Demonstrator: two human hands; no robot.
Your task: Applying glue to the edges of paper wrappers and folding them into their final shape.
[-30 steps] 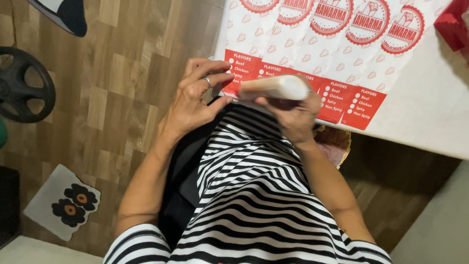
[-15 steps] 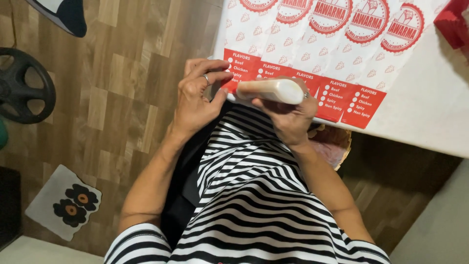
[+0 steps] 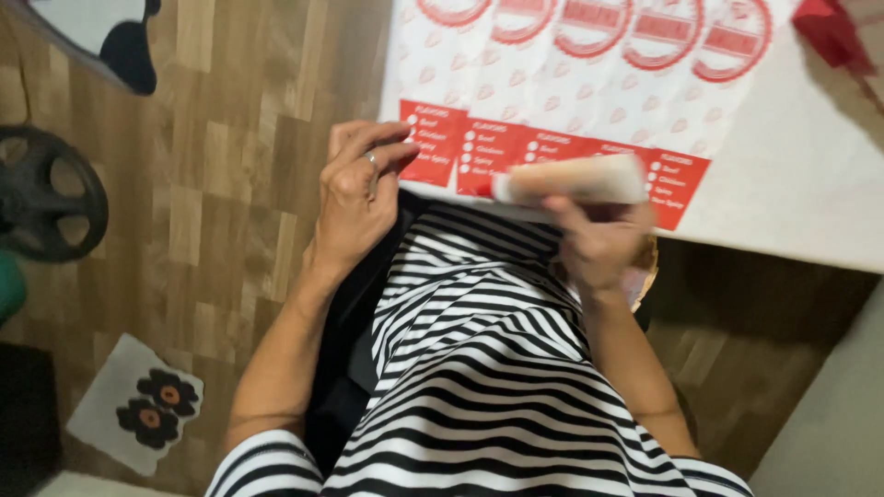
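My right hand [image 3: 594, 244] grips a pale, wrapped roll [image 3: 571, 179], held sideways just above the table's near edge; it is blurred by motion. My left hand [image 3: 354, 198], with a ring on one finger, is apart from the roll, its fingertips resting at the corner of the printed red-and-white paper sheets [image 3: 516, 83] spread on the white table [image 3: 801, 184]. The left hand's fingers are loosely curled and seem to hold nothing. My striped black-and-white top fills the lower middle of the view.
Wood-pattern floor lies to the left, with a dark weight plate [image 3: 41, 193] and a small mat with flower prints [image 3: 138, 405] on it. A red object [image 3: 829, 32] sits at the table's far right corner. A woven basket rim [image 3: 649, 262] shows under the table.
The roll has moved to the right with my right hand. My left hand has come off the roll and stays by the paper's corner.
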